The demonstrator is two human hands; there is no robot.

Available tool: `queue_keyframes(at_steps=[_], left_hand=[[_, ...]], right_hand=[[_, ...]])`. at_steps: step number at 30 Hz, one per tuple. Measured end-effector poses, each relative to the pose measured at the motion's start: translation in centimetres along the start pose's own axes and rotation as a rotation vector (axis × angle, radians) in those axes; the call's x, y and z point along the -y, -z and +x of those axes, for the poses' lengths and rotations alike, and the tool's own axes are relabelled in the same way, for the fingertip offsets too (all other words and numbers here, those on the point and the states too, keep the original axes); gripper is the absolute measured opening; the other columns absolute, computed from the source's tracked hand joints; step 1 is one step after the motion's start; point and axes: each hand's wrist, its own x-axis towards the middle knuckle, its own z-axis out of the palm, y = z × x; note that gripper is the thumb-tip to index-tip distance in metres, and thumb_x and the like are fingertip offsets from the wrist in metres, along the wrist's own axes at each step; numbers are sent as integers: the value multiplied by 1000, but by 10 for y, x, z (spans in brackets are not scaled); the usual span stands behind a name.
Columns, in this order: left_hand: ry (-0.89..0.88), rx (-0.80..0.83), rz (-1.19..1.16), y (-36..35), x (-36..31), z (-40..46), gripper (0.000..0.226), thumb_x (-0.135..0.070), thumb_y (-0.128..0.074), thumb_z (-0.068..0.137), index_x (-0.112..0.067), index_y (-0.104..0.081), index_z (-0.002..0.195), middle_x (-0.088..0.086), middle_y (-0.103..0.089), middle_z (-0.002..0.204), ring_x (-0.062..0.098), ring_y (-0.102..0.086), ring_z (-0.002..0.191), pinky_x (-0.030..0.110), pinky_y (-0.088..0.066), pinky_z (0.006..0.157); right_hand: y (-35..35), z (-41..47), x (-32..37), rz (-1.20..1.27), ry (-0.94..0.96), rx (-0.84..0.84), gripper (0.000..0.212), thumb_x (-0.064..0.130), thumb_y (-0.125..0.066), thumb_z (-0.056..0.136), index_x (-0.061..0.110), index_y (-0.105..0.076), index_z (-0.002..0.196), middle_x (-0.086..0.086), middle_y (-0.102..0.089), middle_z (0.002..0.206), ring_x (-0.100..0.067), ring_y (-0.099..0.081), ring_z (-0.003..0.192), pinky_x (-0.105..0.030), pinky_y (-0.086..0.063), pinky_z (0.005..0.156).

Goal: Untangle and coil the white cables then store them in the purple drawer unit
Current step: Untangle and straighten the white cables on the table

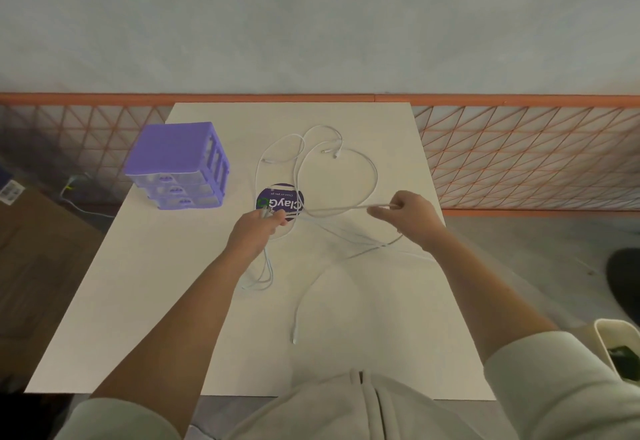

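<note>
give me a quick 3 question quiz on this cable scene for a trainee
1. True or false: the drawers of the purple drawer unit are all closed.
2. Which hand pinches a white cable stretched taut toward the other hand? A) left B) right
3. Fill in: the round purple sticker lies on the ___.

Key
1. True.
2. B: the right hand pinches the white cable; the left hand grips a bunch of strands.
3. Table.

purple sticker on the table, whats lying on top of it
White cables cross the round purple sticker; the left hand, gripping cable strands, covers its near edge. Some of its lettering is hidden.
</note>
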Motion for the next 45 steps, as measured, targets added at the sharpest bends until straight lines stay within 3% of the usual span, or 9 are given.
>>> queue_keyframes(at_steps=[4,9,14,19,24,30,37,41,45], left_hand=[[9,-4,30,-2,3,-2,24,-41,-60,89,-25,-65,71,3,-59,82,23,-57,85,32,-36,77],[29,12,56,-2,2,-8,33,-53,-50,67,-24,-66,72,5,-64,89,25,-60,90,33,-37,81],[-5,27,24,-4,5,-2,24,-43,-61,87,-25,-66,72,0,-62,80,16,-56,78,31,-36,76],[33,21,38,-4,5,-4,35,-52,-53,67,-20,-67,75,2,-60,83,20,-55,82,28,-36,69],[52,21,8,-2,6,-1,34,-49,-61,74,-17,-68,82,3,-63,89,22,-57,86,30,-37,70],[94,-107,-39,7,24,11,26,-35,-58,93,-22,-64,71,3,-58,80,19,-53,81,30,-33,61],[180,-92,-52,4,33,11,27,-34,-58,94,-21,-63,71,1,-54,74,12,-38,56,28,-27,52],[171,-96,-88,2,31,9,27,-35,-58,94,-20,-63,72,0,-53,74,11,-37,55,27,-26,52],[128,-86,-117,6,26,5,24,-39,-62,89,-21,-63,73,-1,-56,75,9,-50,70,29,-29,56]], right_hand=[[5,4,8,72,137,-53,12,24,-57,94,17,-66,95,0,-54,89,-13,-49,80,-17,-35,63],[26,2,33,-290,374,-265,19,50,-53,94,45,-69,103,10,-51,78,-9,-50,72,-24,-33,55],[22,-1,49,-466,611,-519,19,41,-65,88,23,-68,92,9,-61,80,-19,-58,71,-27,-35,63],[-9,-14,46,-491,731,-403,14,29,-60,80,20,-69,84,4,-65,79,-24,-61,74,-31,-38,68],[-52,-19,23,-211,507,118,30,10,-52,93,17,-69,117,0,-55,94,-22,-59,94,-29,-46,84],[-36,-8,-14,-613,317,157,37,56,-29,100,56,-48,132,6,-68,119,-17,-59,111,-36,-38,93],[-24,-5,-35,-894,81,151,49,54,-21,102,37,-64,119,3,-70,103,-22,-61,102,-38,-30,95],[-35,-8,-41,-802,-36,199,49,53,-24,101,28,-62,118,1,-67,110,-24,-62,102,-34,-40,86],[-50,-14,-49,-717,41,262,40,39,-29,104,30,-56,132,-7,-54,120,-28,-52,112,-37,-37,97]])
